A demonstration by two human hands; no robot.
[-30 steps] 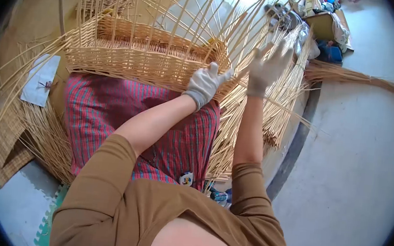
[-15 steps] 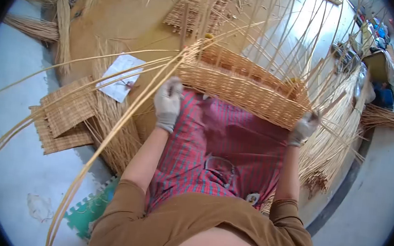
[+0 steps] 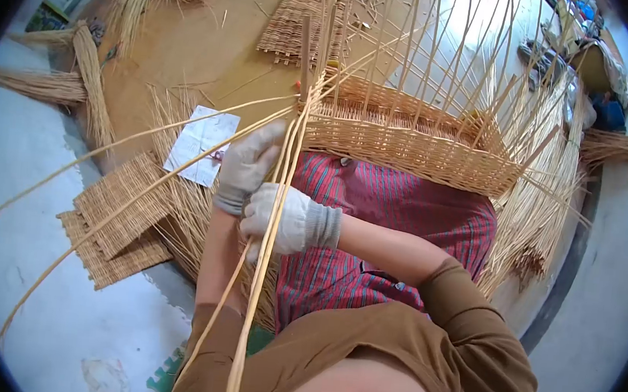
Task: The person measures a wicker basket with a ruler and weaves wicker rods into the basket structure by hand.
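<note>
A long rectangular wicker basket (image 3: 408,144) with tall upright stakes lies across my lap. Several long pale wicker strands (image 3: 276,215) run from its left corner down toward me. Beside that corner, my left hand (image 3: 246,164), in a whitish glove, has its fingers and thumb curled in at the strands; the fingertips are partly hidden. Just below it, my gloved right hand (image 3: 282,219) has crossed to the left and is closed around a strand, with other strands passing over its knuckles. A stick (image 3: 305,53) stands upright at the basket's left corner.
Two woven panels (image 3: 122,213) and a white paper sheet (image 3: 200,145) lie at left on loose strands. Another woven panel (image 3: 299,27) is ahead on the brown board. A large strand bundle (image 3: 546,186) lies right. Bags and other items (image 3: 594,64) are at the far right.
My right hand has left the basket's right end and crossed to the strands by my left hand. The basket has shifted right and levelled slightly. Some strands have swung in toward my body.
</note>
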